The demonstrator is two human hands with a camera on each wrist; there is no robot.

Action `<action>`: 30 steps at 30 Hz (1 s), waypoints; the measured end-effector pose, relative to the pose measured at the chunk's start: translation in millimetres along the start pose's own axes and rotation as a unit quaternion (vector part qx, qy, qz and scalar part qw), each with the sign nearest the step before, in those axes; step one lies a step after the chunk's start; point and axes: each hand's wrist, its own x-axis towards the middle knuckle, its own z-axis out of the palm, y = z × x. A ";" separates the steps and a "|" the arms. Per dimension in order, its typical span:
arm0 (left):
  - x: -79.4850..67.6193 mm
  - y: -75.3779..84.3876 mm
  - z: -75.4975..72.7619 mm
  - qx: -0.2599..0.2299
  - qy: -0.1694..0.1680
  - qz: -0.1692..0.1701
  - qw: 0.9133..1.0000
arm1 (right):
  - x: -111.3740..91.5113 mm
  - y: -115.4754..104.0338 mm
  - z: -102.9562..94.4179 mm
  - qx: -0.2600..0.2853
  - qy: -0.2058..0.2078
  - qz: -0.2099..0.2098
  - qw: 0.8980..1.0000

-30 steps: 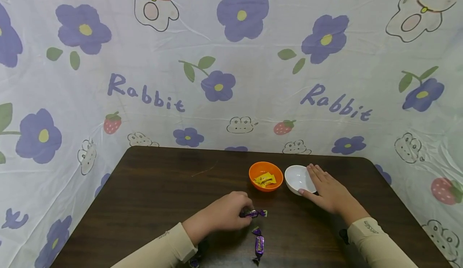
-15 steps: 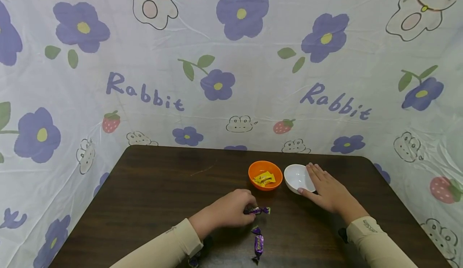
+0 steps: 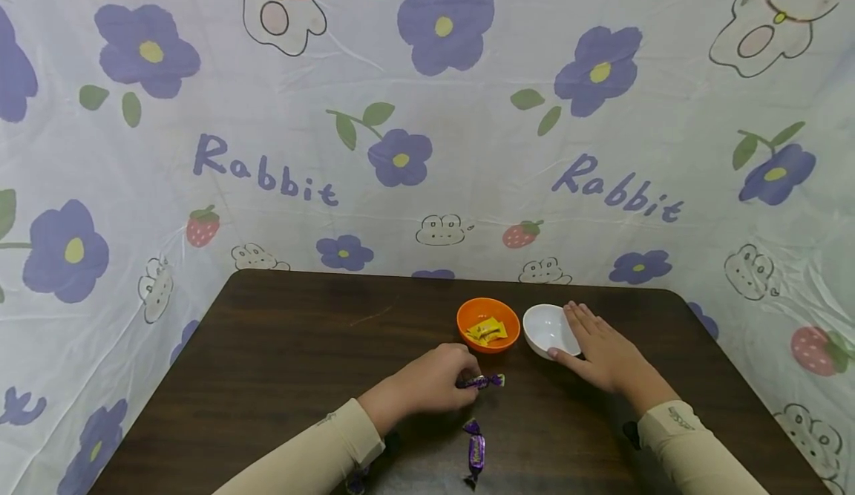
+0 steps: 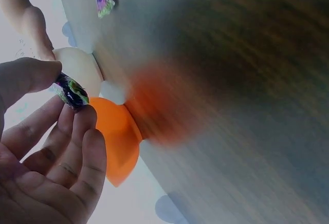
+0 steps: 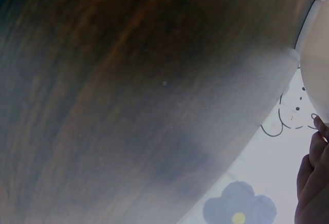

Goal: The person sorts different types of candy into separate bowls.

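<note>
Several yellow sweets [image 3: 487, 330] already lie in the orange bowl [image 3: 466, 318]; our left hand [image 3: 433, 381] pinches a purple sweet [image 3: 486, 381], a nearer sweet [image 3: 476, 452] remains; our straight-fingered right hand [image 3: 606, 354] touches the white bowl [image 3: 544, 328].

The candy [image 3: 487, 381] in your left hand [image 3: 430, 381] was purple with green at its tip, the loose candy [image 3: 476, 452] purple too. You faced yellow packets [image 3: 489, 329], an orange bowl [image 3: 478, 312], a white bowl [image 3: 544, 328] and a dark brown, wood-grained table [image 3: 300, 346]. Your sleeves [image 3: 695, 443] were beige; the white backdrop [image 3: 494, 161] bore purple flowers [image 3: 445, 24], green leaves [image 3: 130, 109] and red strawberries [image 3: 202, 228].
</note>
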 end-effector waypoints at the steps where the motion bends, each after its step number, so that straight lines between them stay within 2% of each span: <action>1: 1.0 0.2 -0.1 0.000 0.001 -0.001 1.000 | -0.3 -0.1 0.3 0.000 0.000 -0.001 1.000; 13: 15.5 7.6 -7.0 -0.011 0.034 0.030 0.999 | -2.3 -0.5 -0.3 -0.001 0.002 -0.004 1.000; 25: 37.2 16.2 -10.0 -0.020 0.058 0.022 0.998 | -1.2 -1.3 -0.2 -0.001 0.007 -0.001 1.000; 30: 51.7 16.5 -9.0 -0.010 0.068 0.022 0.997 | -1.4 -0.5 0.5 -0.002 0.014 -0.006 1.000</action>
